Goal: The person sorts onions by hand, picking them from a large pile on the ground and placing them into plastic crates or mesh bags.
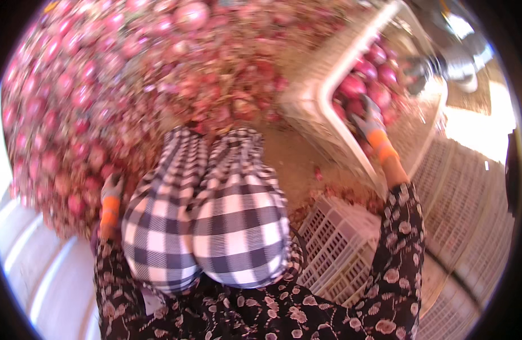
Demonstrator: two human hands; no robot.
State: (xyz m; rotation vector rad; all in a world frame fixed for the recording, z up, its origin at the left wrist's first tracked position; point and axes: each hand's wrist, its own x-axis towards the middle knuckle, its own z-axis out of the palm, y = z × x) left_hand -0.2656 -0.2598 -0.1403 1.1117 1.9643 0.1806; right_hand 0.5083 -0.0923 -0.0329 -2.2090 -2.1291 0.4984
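Observation:
My left hand [113, 186], in a grey glove with an orange cuff, reaches down at the edge of a large heap of red onions [82, 95]. Its fingers are by an onion; blur hides whether they grip it. On the other side, my right hand [370, 117], gloved the same way, is inside a white plastic crate [329, 91] that leans at a tilt in view. Red onions [367, 70] lie in the crate, and the dark fingertips of that hand are against them. Whether it holds one cannot be made out.
Between my arms are my knees in black-and-white checked cloth [239, 221]. A slatted plastic crate [333, 242] stands beside my right side. Loose onion skins [227, 85] litter the heap. Beyond the white crate is a blurred part of another person [460, 70].

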